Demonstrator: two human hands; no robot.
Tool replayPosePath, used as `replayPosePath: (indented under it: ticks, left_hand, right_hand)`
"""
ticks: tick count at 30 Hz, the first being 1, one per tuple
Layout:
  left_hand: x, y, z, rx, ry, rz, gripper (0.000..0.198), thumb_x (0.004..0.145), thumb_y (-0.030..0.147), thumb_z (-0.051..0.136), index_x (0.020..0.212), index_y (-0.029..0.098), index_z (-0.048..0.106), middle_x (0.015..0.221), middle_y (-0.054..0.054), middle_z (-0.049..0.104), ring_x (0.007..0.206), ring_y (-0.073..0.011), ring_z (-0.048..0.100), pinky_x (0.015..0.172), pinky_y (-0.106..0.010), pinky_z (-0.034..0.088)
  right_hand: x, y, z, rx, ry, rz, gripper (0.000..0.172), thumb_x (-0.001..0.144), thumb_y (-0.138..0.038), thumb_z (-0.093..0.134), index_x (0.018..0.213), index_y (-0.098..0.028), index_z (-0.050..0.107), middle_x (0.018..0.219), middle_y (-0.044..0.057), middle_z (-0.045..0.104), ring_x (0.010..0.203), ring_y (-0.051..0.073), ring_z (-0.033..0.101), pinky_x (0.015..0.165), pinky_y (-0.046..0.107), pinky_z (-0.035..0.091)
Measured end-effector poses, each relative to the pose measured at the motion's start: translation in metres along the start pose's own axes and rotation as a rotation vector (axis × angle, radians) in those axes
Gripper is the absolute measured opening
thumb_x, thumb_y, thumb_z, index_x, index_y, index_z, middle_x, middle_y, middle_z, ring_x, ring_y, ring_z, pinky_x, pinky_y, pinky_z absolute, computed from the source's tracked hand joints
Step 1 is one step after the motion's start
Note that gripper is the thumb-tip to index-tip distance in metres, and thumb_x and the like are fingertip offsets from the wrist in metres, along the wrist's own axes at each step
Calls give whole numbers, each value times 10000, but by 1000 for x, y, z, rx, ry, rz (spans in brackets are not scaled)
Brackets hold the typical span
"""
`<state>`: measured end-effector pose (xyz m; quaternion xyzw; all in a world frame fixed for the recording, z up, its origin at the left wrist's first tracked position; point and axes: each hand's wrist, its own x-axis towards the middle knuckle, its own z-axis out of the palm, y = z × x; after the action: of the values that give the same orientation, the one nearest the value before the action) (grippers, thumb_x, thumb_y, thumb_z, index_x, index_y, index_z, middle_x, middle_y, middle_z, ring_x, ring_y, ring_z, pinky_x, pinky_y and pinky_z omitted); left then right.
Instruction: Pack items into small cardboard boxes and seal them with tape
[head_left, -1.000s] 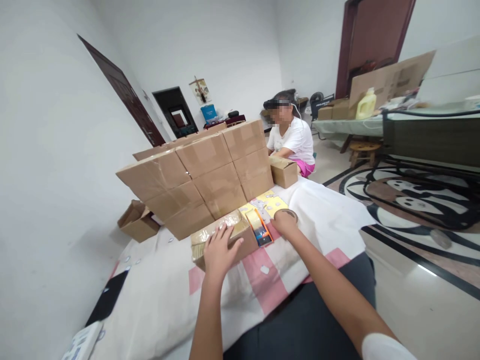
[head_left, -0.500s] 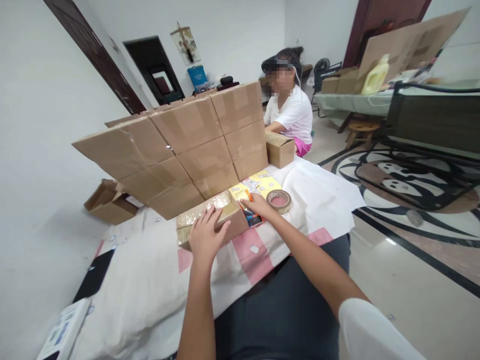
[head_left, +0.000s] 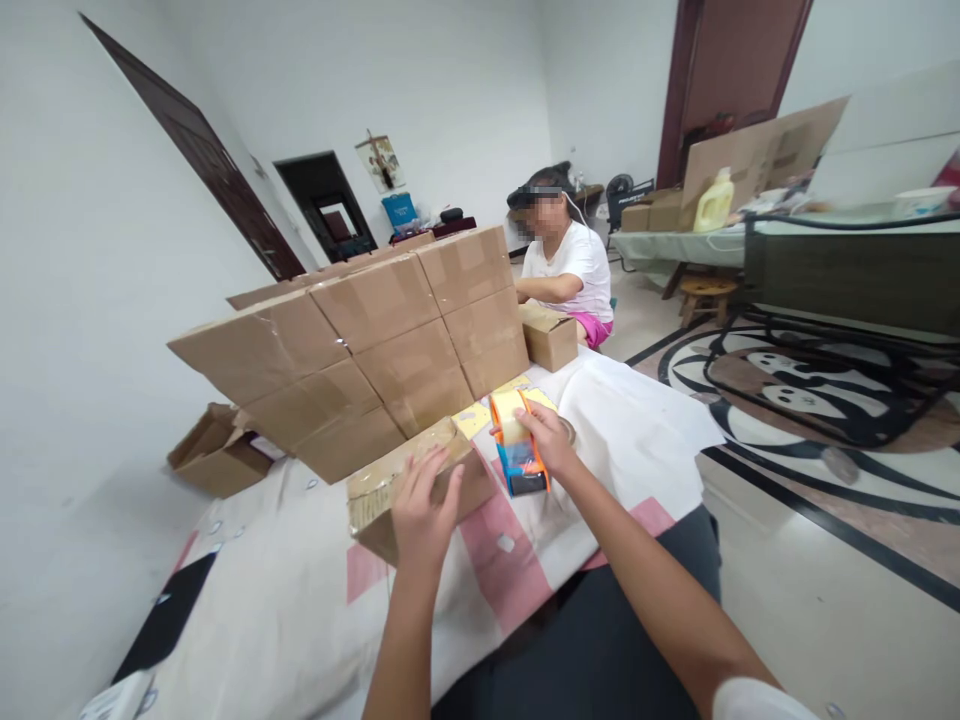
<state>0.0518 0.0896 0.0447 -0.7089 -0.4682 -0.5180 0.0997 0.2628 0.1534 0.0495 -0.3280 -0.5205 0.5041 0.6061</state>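
My right hand (head_left: 547, 437) grips an orange and blue tape dispenser (head_left: 517, 445), loaded with clear tape and held up off the cloth. Flat on top of a cardboard box (head_left: 405, 480), the fingers of my left hand (head_left: 427, 500) are spread. Glossy tape covers part of that box, which lies at the front of the table, apart from the dispenser. Partly hidden behind my right hand is a roll of tape (head_left: 568, 430). A yellow patterned sheet or pad (head_left: 471, 420) lies behind the box and the dispenser.
Stacked taped cartons (head_left: 375, 350) form a wall along the table's back. One small box (head_left: 551, 338) stands at its right end, and an open box (head_left: 217, 455) at its left. Behind the stack sits a person (head_left: 570, 270). White and pink cloth (head_left: 300, 590) covers the table.
My right hand has lifted the tape dispenser from beside the box and brought it nearer, so more of it shows. My left hand stays on the box. The head view has shifted somewhat.
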Motion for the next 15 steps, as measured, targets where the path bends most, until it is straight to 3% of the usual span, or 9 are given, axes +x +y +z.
replayPosePath:
  ticks: [2,4,7,11,15]
  left_hand:
    - [16,22,11,-135,-82,-74,439,921,361,658,1337,227,618,1364,-117,661,1290,-269,605,1177,-487,391]
    - [32,41,21,-296,-226,-187,599,946,430,610,1494,237,463,1563,-125,468,1454,-268,432,1205,-470,352]
    - [49,56,34,-578,-363,-331,651,975,488,538,1556,251,364,1632,-105,358,1510,-265,332,1227,-444,313]
    - [54,53,46,-819,-356,-442,679,918,512,625,1520,261,437,1578,-94,454,1461,-284,417,1207,-407,348]
    - [39,44,52,-904,-284,-545,754,842,543,709,1497,256,470,1567,-98,471,1442,-286,446,1183,-388,380]
  right_hand:
    - [-9,-9,3,91,-64,1,425,860,-596,614,1034,-216,694,810,37,719,775,229,671,700,325,537]
    - [-16,-14,4,86,-102,-20,461,863,-599,626,1121,-226,705,904,39,741,869,241,687,775,336,553]
    - [-24,-18,6,80,-140,-45,518,890,-601,612,1271,-254,665,1084,47,738,1044,252,674,921,358,540]
    - [-30,-17,12,62,-170,-109,581,943,-597,549,1432,-282,545,1282,56,674,1270,250,576,1115,393,431]
    - [-30,-9,19,-16,-139,-181,544,993,-579,460,1435,-270,529,1306,58,651,1252,240,579,1131,405,423]
